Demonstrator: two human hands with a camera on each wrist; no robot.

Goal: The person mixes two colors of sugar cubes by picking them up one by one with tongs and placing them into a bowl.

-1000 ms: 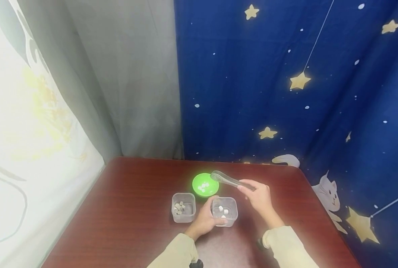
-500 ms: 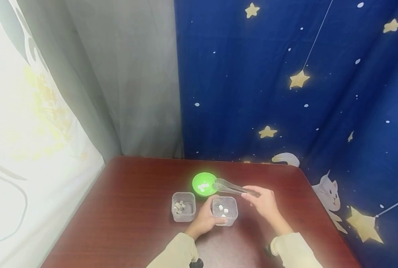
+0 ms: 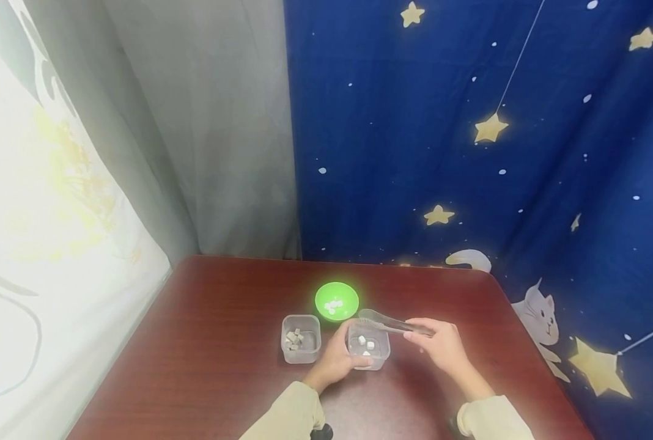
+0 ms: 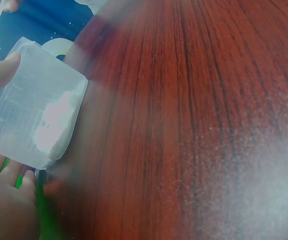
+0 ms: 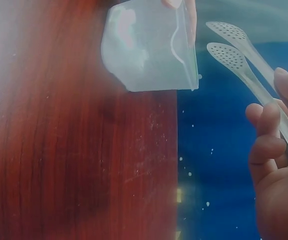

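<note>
A clear plastic container (image 3: pixel 378 362) with a few white cubes (image 3: pixel 370 346) in it is gripped at its left side by my left hand (image 3: pixel 334 360), thumb along the near wall and fingers round the far side. My right hand (image 3: pixel 442 345) holds metal tongs (image 3: pixel 395 324) by the handle. Their perforated tips (image 5: pixel 228 56) stand apart, with nothing between them, over the container's far rim. Just beyond is a green bowl (image 3: pixel 348 296) with several white cubes (image 3: pixel 333 305).
Left of my left hand stands a second clear container (image 3: pixel 311 354) holding several greyish cubes (image 3: pixel 293 340). All of this rests on a reddish-brown table (image 3: pixel 222 342). Curtains (image 3: pixel 370 153) hang beyond its far edge.
The tongs and my right hand have moved from over the green bowl toward me and to the right, to above the container. The tong tips have spread. My left hand stays put.
</note>
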